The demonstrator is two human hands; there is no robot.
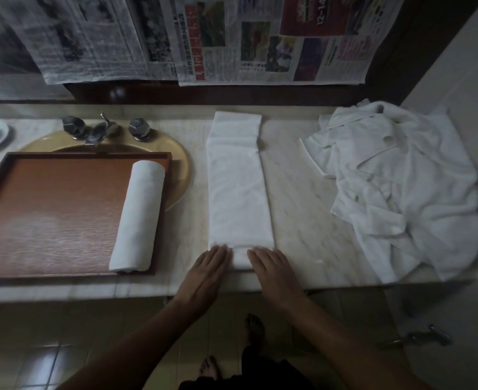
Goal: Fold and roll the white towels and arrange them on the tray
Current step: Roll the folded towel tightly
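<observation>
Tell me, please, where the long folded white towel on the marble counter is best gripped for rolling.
Probably its near short end, from the front, a hand at each corner: the long folded white towel lies as a narrow strip running away, and the left hand and right hand rest flat there.

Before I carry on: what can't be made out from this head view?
All in the head view:
- Near end of the folded towel: covered by the left hand and right hand, so I cannot tell whether rolling has begun.
- tray: its left part is cut off by the frame edge.
- crumpled white pile: its own folds hide how many pieces it holds.
- sink: mostly hidden under the tray.
</observation>
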